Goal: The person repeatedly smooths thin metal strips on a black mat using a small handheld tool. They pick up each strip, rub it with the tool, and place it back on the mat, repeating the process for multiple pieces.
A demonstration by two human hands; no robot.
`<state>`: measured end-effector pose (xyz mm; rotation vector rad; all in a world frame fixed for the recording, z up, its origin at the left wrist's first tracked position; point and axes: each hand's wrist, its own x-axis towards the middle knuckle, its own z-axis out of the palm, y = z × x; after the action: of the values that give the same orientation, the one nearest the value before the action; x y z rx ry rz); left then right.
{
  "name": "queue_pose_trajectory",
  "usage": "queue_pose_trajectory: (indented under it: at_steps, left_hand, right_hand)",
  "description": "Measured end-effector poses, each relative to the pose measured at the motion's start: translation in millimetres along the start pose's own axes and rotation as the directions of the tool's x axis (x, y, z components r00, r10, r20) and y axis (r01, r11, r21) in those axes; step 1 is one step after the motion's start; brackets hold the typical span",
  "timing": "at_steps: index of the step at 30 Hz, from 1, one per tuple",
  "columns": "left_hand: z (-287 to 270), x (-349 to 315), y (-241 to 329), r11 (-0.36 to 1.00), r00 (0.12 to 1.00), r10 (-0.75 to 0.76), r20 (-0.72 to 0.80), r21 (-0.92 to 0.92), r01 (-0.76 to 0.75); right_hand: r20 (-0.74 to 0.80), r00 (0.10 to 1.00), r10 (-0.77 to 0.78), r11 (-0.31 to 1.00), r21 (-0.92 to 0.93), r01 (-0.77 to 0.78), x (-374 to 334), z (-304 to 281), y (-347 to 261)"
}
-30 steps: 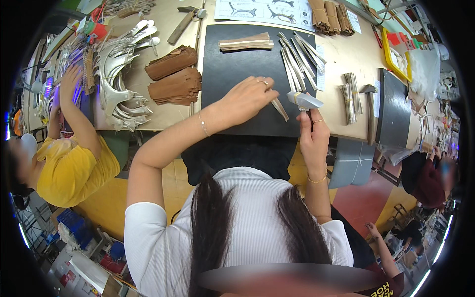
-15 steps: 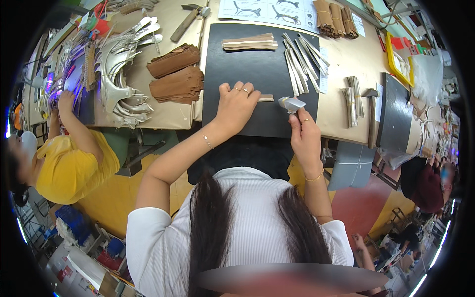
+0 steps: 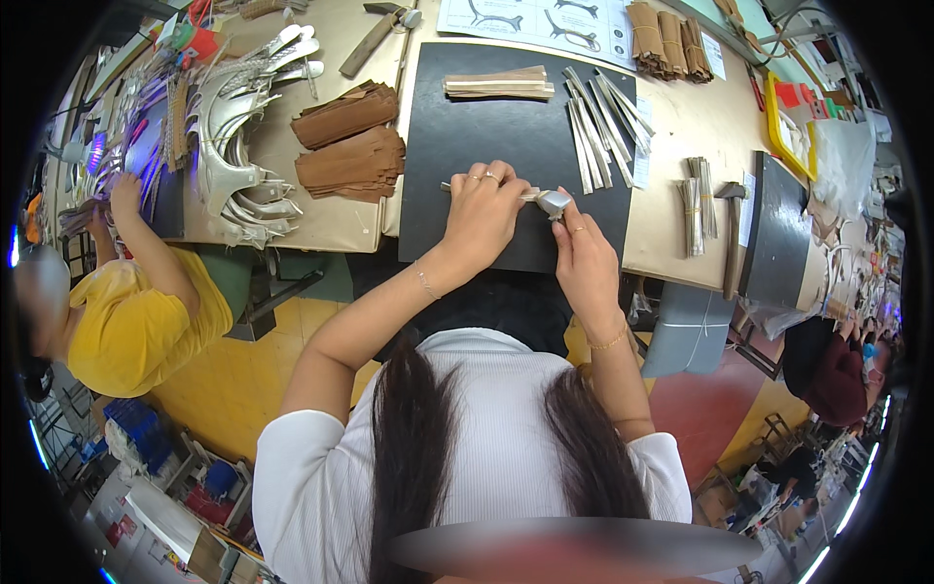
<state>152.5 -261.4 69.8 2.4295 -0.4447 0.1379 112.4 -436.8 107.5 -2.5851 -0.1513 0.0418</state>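
Note:
On the black mat (image 3: 428,136) a narrow pale tan strip (image 3: 447,186) lies crosswise, its ends showing past my left hand (image 3: 484,219). That hand's fingers are bent and pressed down over the strip's middle. Between the fingers of my right hand (image 3: 589,258) is a small whitish-silver thing (image 3: 555,202), shaped like a little wrapped block; its exact kind I cannot make out. It meets the strip's right end, or nearly so. Farther up the mat lie a flat stack of tan strips (image 3: 498,84) and several fanned-out silvery-white strips (image 3: 605,131).
Brown leather pieces (image 3: 350,165) lie stacked left of the mat, with curved whitish parts (image 3: 238,175) beyond. One hammer (image 3: 372,44) lies at the far left, another (image 3: 732,234) at right beside bundled strips (image 3: 697,209). A person in yellow (image 3: 136,326) works at left.
My right hand has moved left with the whitish-silver thing, up to the strip's end. My left hand has shifted slightly right along the strip, whose left end now shows.

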Motion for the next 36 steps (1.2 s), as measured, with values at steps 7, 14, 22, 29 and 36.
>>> queue_pose_trajectory:
  at_steps: [7,14,22,29,36]
  left_hand:
    - [-6.1,24.0,2.4,0.992,0.978,-0.059,0.198,0.119,0.036]
    - [-8.2,11.9,-7.5,0.996,0.994,0.09,0.059,-0.009,-0.09]
    - [-12.6,15.8,-19.7,0.904,0.907,0.408,0.1,0.095,-0.417]
    - [-15.4,21.0,-21.4,0.831,0.838,0.518,0.172,0.13,-0.54]
    - [-15.4,20.3,-20.3,0.821,0.828,0.526,0.193,0.14,-0.554]
  right_hand:
    - [-0.036,0.999,-0.006,0.999,0.033,0.007,-3.3,2.7,3.4]
    - [-0.044,0.999,0.013,0.997,0.073,-0.01,-3.7,3.8,5.0]
    - [-0.099,0.995,0.026,0.994,0.111,-0.015,-2.8,1.1,8.7]
    - [-0.11,0.994,-0.003,0.993,0.12,0.016,2.9,-3.6,1.4]
    - [-0.08,0.996,-0.04,0.996,0.076,0.046,9.4,-1.6,-4.5]
